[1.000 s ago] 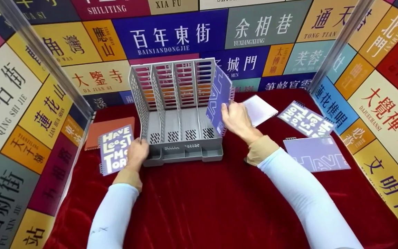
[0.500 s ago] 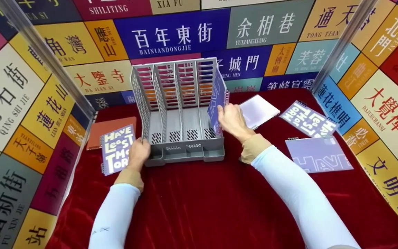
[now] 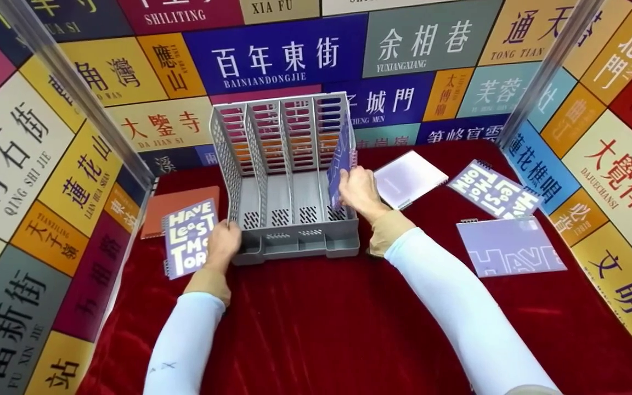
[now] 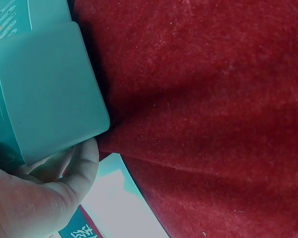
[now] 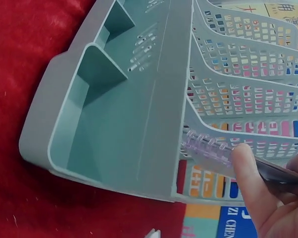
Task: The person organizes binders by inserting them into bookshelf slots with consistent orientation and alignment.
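Observation:
A grey file rack (image 3: 288,244) with upright perforated dividers and a low front tray stands on the red cloth. My left hand (image 3: 224,241) holds its front left corner; in the left wrist view, the fingers (image 4: 84,168) curl against the tray's end. At the rack's right end my right hand (image 3: 360,189) pinches a purple spiral notebook (image 3: 338,170), which stands upright in the rightmost slot. The right wrist view shows its coil (image 5: 206,144) beside the last divider, with the thumb (image 5: 246,163) against the notebook. The other slots hold nothing.
Left of the rack, a lettered purple notebook (image 3: 188,238) overlaps an orange one (image 3: 168,206). To the right lie a pale notebook (image 3: 412,178), a lettered notebook (image 3: 494,189) and a purple one (image 3: 511,247). Printed panels (image 3: 272,49) close off the back and sides.
My right hand has moved left with the purple notebook, from beside the rack's right wall into the rightmost slot. The left hand keeps its hold on the rack's corner.

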Demonstrator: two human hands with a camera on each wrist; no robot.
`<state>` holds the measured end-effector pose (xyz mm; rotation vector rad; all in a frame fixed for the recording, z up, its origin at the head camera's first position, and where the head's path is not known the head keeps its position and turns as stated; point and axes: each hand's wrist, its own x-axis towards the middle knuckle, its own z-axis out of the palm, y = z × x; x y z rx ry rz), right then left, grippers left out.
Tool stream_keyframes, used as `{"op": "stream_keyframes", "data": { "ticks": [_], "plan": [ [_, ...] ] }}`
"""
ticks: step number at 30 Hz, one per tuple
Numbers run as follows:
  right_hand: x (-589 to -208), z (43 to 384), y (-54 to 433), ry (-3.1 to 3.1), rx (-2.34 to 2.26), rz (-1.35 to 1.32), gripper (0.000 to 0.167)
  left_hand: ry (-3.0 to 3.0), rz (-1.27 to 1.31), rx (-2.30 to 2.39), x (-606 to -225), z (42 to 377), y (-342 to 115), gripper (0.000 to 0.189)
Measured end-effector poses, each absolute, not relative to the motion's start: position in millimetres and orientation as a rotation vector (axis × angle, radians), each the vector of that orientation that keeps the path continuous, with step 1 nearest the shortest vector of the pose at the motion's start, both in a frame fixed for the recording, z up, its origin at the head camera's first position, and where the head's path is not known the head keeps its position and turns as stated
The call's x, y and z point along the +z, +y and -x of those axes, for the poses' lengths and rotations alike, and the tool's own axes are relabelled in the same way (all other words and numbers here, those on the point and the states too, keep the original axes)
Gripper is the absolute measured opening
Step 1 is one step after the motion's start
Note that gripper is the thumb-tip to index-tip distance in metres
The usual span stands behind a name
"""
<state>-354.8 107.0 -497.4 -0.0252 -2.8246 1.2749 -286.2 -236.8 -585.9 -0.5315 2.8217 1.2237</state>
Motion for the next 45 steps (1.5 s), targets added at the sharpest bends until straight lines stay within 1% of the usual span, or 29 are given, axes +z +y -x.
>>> {"op": "stream_keyframes", "data": {
  "ticks": [5,7,12,14,17,20,22,27,30,35,36,37,42,43,44,45],
  "plan": [
    [-505.7,356.7,99.4,-2.813,1.232,0.072,0.042,2.812,0.517,1.262,-589.4,290.7,-239.1,0.055],
    [-508.8,357.0,96.7,-2.805,1.237,0.095,0.041,2.859,0.505,1.251,-605.5,299.6,-246.0,0.054],
    [-513.8,356.6,90.4,-2.783,1.283,0.172,0.042,2.876,0.527,1.234,-629.0,315.0,-256.2,0.048],
    [-515.1,356.5,88.0,-2.777,1.295,0.207,0.043,2.825,0.545,1.251,-628.3,316.3,-256.2,0.049],
    [-517.4,357.2,84.0,-2.768,1.326,0.251,0.044,2.852,0.548,1.237,-647.4,325.4,-264.6,0.052],
    [-520.2,358.6,79.6,-2.77,1.353,0.278,0.045,2.863,0.549,1.226,-656.6,329.5,-269.2,0.052],
    [-522.5,359.7,77.2,-2.77,1.38,0.308,0.045,2.864,0.546,1.218,-652.2,326.7,-268.0,0.053],
    [-528.2,363.5,73.8,-2.766,1.453,0.441,0.046,2.799,0.554,1.255,-606.8,301.7,-248.0,0.051],
    [-531.1,366.5,73.5,-2.761,1.505,0.512,0.047,2.792,0.563,1.262,-591.6,292.9,-239.2,0.048],
    [-538.4,374.0,73.0,-2.761,1.565,0.569,0.048,2.845,0.55,1.236,-646.6,325.2,-263.6,0.05],
    [-539.1,374.3,72.7,-2.767,1.569,0.574,0.048,2.843,0.528,1.253,-649.2,325.8,-265.8,0.05],
    [-558.7,387.5,74.9,-2.75,1.588,0.574,0.051,2.86,0.527,1.243,-660.1,331.9,-270.3,0.05],
    [-567.6,398.2,70.7,-2.731,1.68,0.684,0.048,2.876,0.519,1.227,-657.3,329.5,-267.9,0.048],
    [-568.3,399.7,69.6,-2.712,1.708,0.711,0.047,2.887,0.539,1.208,-664.4,334.6,-270.3,0.049],
    [-549.9,388.2,65.8,-2.717,1.723,0.745,0.043,2.886,0.541,1.214,-662.6,333.5,-270.0,0.048],
    [-547.7,386.3,64.7,-2.705,1.745,0.758,0.044,2.878,0.521,1.233,-654.0,326.8,-268.4,0.047]
  ]
}}
